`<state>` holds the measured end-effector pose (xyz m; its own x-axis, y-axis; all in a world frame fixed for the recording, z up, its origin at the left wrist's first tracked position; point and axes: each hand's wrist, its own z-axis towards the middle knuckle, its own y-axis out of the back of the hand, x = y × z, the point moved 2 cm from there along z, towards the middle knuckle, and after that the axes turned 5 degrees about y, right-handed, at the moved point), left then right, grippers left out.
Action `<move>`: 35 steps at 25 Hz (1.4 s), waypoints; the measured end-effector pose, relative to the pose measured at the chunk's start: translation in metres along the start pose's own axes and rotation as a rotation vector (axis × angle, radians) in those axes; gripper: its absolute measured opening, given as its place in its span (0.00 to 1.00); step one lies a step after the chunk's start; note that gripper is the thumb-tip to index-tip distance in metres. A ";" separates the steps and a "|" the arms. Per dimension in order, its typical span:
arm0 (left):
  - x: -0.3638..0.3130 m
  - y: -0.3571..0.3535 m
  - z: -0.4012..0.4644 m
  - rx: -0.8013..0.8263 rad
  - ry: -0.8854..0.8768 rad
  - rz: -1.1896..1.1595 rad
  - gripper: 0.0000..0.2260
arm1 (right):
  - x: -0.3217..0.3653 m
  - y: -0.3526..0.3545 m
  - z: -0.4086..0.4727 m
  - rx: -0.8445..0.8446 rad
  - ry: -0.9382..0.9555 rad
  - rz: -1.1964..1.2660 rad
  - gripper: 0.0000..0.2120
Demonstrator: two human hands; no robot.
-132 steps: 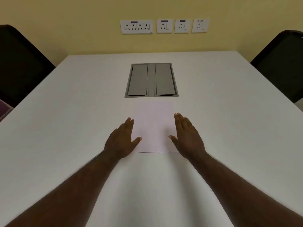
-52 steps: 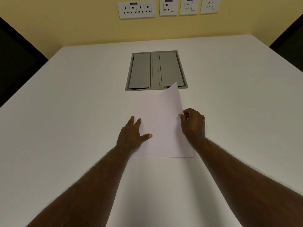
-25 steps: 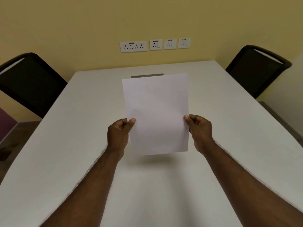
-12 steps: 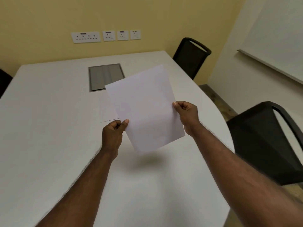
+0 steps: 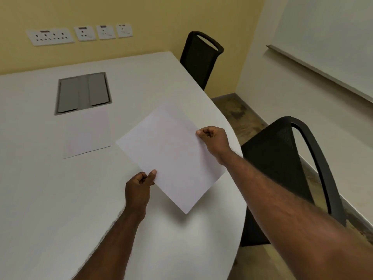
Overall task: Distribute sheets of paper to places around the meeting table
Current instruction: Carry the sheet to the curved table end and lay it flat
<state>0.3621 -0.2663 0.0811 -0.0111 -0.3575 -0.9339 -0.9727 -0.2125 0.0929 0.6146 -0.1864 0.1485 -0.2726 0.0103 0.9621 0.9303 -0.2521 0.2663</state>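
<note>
I hold one white sheet of paper (image 5: 171, 154) with both hands, just above the white meeting table (image 5: 50, 199) near its curved right edge. My left hand (image 5: 138, 190) pinches the sheet's near left edge. My right hand (image 5: 214, 141) pinches its far right edge. The sheet is turned at an angle, with one corner pointing toward me. A stack of white paper (image 5: 86, 134) lies flat on the table to the left, just in front of the grey cable hatch (image 5: 82, 93).
A black chair (image 5: 286, 168) stands at the table's right edge, close to the held sheet. Another black chair (image 5: 199, 57) stands farther back by the yellow wall. Wall sockets (image 5: 80, 34) are behind the table. A whiteboard (image 5: 327, 37) hangs on the right wall.
The view has swung further right and down. The held sheet has moved right and lower, toward the table's right edge by the near chair. The paper stack stays by the hatch.
</note>
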 end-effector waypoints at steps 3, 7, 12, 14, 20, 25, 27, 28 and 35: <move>0.031 -0.048 -0.003 -0.007 0.058 0.009 0.19 | -0.036 0.022 0.027 0.049 -0.004 -0.097 0.08; 0.063 -0.092 0.000 -0.051 0.118 -0.001 0.20 | -0.076 0.029 0.057 0.137 -0.008 -0.187 0.08; 0.093 -0.124 0.014 -0.115 0.204 0.031 0.18 | -0.116 0.025 0.089 0.232 0.021 -0.305 0.09; 0.106 -0.132 0.013 -0.142 0.266 0.030 0.16 | -0.130 0.017 0.098 0.282 0.041 -0.349 0.10; 0.126 -0.147 0.010 -0.213 0.399 0.122 0.13 | -0.156 -0.010 0.105 0.397 0.005 -0.507 0.08; 0.129 -0.155 0.016 -0.238 0.407 0.160 0.13 | -0.178 -0.020 0.104 0.395 -0.047 -0.635 0.07; 0.130 -0.154 0.019 -0.240 0.407 0.185 0.13 | -0.184 -0.020 0.103 0.385 -0.068 -0.655 0.07; 0.131 -0.154 0.020 -0.245 0.408 0.196 0.13 | -0.187 -0.020 0.103 0.382 -0.073 -0.661 0.07; 0.135 -0.151 0.020 -0.309 0.389 0.352 0.17 | -0.205 -0.023 0.088 0.427 0.084 -0.895 0.19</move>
<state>0.5026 -0.2641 -0.0658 -0.1779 -0.7481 -0.6393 -0.8128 -0.2545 0.5240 0.6707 -0.0971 -0.0496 -0.9183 -0.0465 0.3931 0.3789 0.1846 0.9069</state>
